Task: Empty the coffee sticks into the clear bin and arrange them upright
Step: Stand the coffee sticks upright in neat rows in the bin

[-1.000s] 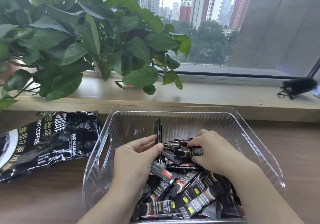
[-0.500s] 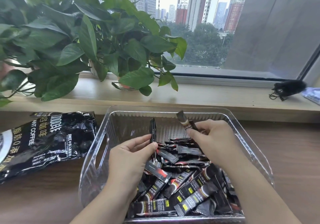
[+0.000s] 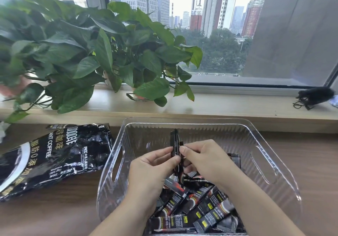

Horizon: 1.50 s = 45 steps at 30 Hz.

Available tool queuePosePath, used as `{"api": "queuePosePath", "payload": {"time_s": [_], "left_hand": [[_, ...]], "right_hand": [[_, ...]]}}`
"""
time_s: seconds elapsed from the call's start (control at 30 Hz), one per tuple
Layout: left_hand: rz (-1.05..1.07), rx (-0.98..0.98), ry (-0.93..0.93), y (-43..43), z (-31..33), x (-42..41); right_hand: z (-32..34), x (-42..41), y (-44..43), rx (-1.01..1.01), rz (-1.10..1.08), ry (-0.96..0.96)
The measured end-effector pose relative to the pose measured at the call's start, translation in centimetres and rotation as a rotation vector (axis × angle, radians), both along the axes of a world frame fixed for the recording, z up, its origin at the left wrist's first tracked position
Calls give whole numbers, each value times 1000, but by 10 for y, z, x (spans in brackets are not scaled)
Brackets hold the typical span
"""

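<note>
Looks like the stand-them-up step - left hand [image 3: 153, 166] and right hand [image 3: 206, 162] both pinch what looks like 2 upright sticks [image 3: 174, 142] mid clear bin [image 3: 201, 121], loose pile [image 3: 201, 212] flat at 6 o'clock - next they'd need parking against the 12 o'clock wall.

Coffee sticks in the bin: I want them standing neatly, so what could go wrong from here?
1. The upright sticks, pinched between the left hand and the right hand, stand mid-bin, away from any wall of the clear bin. Released there, they would likely topple.
2. The loose pile lies flat and criss-crossed across the near floor, so sticks set upright may get no level footing.
</note>
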<state>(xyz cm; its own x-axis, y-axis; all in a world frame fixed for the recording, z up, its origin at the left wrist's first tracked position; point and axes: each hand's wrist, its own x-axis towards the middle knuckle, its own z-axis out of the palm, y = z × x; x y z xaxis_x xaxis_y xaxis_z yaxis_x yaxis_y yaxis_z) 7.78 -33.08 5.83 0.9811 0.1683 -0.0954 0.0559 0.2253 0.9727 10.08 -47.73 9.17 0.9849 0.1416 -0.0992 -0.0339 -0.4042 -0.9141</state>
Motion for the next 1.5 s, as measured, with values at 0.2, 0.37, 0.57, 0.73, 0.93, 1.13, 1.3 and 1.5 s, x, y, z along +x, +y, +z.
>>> {"api": "queuePosePath", "payload": {"time_s": [0.2, 0.37, 0.57, 0.73, 0.93, 1.13, 1.3, 1.5], "left_hand": [[-64, -19, -13, 1, 4, -3], [-125, -28, 43, 0, 3, -2], [-184, -80, 77, 0, 5, -3], [-214, -74, 62, 1, 4, -4], [-206, -37, 32, 1, 3, -4], [-211, -5, 18, 3, 4, -6], [-229, -22, 77, 3, 4, -5], [-240, -23, 140, 1, 3, -4]], "right_hand": [[-1, -1, -13, 202, 42, 115], [-4, 0, -17, 303, -8, 168], [-3, 4, -19, 481, -131, 231], [1, 5, -20, 466, -77, 263], [2, 4, -20, 485, -59, 283], [1, 4, -18, 393, 0, 274], [-4, 6, -16, 458, -42, 271], [-4, 5, -16, 474, -24, 275]]}}
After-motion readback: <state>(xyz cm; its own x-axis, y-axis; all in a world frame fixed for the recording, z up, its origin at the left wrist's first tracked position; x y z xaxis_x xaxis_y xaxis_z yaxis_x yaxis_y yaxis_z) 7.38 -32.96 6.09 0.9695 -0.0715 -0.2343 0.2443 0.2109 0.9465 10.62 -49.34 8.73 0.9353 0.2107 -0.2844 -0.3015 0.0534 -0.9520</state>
